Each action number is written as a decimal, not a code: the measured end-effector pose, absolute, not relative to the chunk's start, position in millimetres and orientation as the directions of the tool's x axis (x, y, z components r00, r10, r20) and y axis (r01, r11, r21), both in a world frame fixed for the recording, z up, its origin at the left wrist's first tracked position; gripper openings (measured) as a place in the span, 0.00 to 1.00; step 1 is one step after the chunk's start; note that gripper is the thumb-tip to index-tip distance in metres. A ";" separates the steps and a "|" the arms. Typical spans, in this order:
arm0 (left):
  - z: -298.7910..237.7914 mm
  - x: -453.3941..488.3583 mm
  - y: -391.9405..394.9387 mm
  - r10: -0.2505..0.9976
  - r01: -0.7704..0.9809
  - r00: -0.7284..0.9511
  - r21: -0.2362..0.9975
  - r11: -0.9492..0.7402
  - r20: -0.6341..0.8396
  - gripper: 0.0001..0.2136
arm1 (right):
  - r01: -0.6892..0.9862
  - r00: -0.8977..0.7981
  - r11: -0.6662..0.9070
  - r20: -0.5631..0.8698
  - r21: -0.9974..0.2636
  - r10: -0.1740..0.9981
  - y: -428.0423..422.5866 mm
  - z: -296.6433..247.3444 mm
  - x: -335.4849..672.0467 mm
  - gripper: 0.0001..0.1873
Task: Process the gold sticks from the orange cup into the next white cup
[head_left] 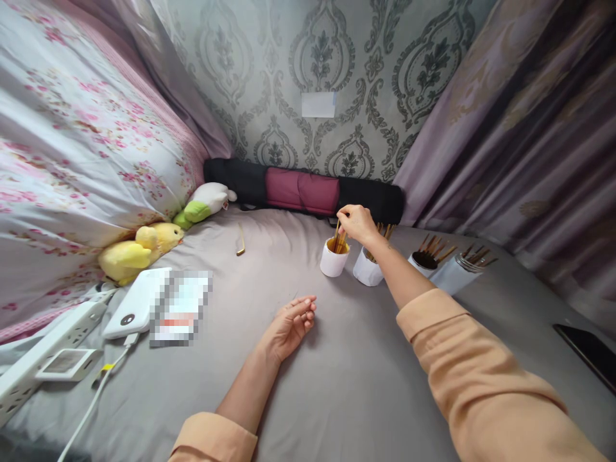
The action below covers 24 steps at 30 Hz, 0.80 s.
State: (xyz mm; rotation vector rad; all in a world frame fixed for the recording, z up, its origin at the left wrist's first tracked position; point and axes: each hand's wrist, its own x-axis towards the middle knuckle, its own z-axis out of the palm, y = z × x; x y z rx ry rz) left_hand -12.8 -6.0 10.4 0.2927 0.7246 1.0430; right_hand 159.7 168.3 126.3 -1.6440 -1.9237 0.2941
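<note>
My right hand point(359, 224) reaches over the leftmost white cup point(333, 263), its fingertips pinched on a thin brown stick point(339, 239) that stands in it with several others. Under my right forearm is a second white cup point(367, 274) of sticks, partly hidden. Farther right, a third white container point(421, 269) stands upright, and a tilted white jar point(455, 276) also holds sticks. My left hand point(292, 324) rests on the grey sheet in front of the cups, palm partly turned up. Its fingers are loosely curled, with nothing visible in them.
A small gold-coloured hooked rod point(241, 247) lies on the sheet. At left are plush toys point(139, 253), a white power bank point(137, 305), its cable and a power strip point(52, 340). A black and maroon roll bag point(303, 190) lines the wall. A dark phone point(587, 353) lies right.
</note>
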 end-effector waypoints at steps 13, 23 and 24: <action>12.7 -12.9 -6.4 0.858 -0.673 0.298 0.546 0.499 -0.418 0.09 | 0.827 -0.047 0.172 0.239 -0.536 0.970 166.4 127.5 160.3 0.14; 12.2 -13.2 -6.9 0.865 -0.679 0.298 0.547 0.490 -0.405 0.09 | 0.805 -0.059 0.194 0.250 -0.560 0.966 163.7 129.0 159.9 0.14; 12.2 -13.2 -7.0 0.865 -0.680 0.299 0.546 0.490 -0.404 0.09 | 0.803 -0.059 0.195 0.251 -0.563 0.966 163.2 129.6 159.6 0.14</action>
